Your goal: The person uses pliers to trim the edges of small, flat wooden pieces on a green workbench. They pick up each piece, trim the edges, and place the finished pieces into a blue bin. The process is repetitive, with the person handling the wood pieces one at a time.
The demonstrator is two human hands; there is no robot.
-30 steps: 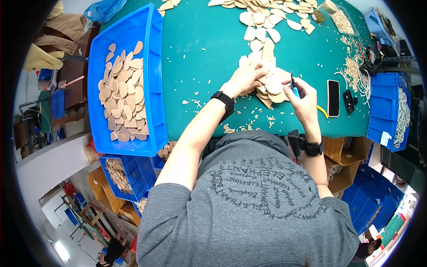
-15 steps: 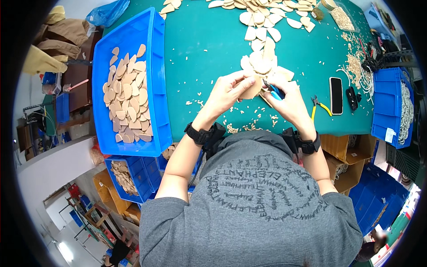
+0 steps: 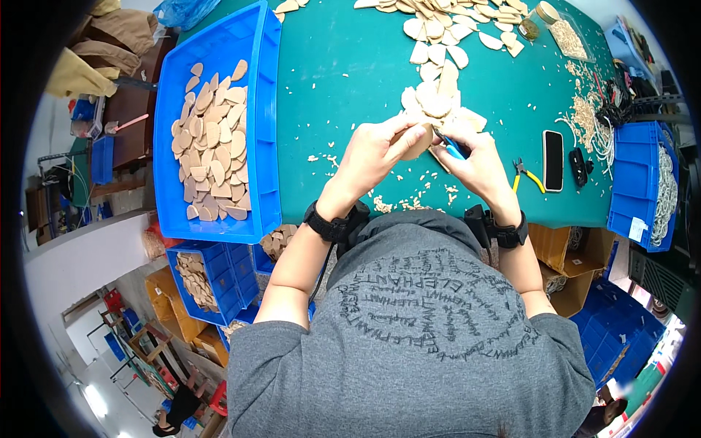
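Note:
My left hand [image 3: 380, 155] is closed on a flat, tan wooden piece [image 3: 418, 141] with a rounded edge, held between thumb and fingers. Close beside it, my right hand [image 3: 471, 150] wraps round blue-handled pliers [image 3: 454, 148]; their dark jaws are beside the wooden piece, and I cannot tell whether they touch it. Just beyond both hands lies a pile of similar pale wooden pieces [image 3: 438, 102] on the green table [image 3: 336, 87]. Small wooden bits [image 3: 416, 201] are scattered between my forearms.
On the left stands a blue bin [image 3: 263, 146] holding many wooden pieces. To the right lie yellow-handled cutters [image 3: 522, 175], a phone [image 3: 553, 162] and a black object [image 3: 579, 166]. Another blue bin [image 3: 628, 182] holds pale cord. More wooden pieces [image 3: 467, 18] lie at the far edge.
The whole view has shifted slightly. The wooden piece has turned a little in my left hand. Both hands stay together, with the pliers still in my right.

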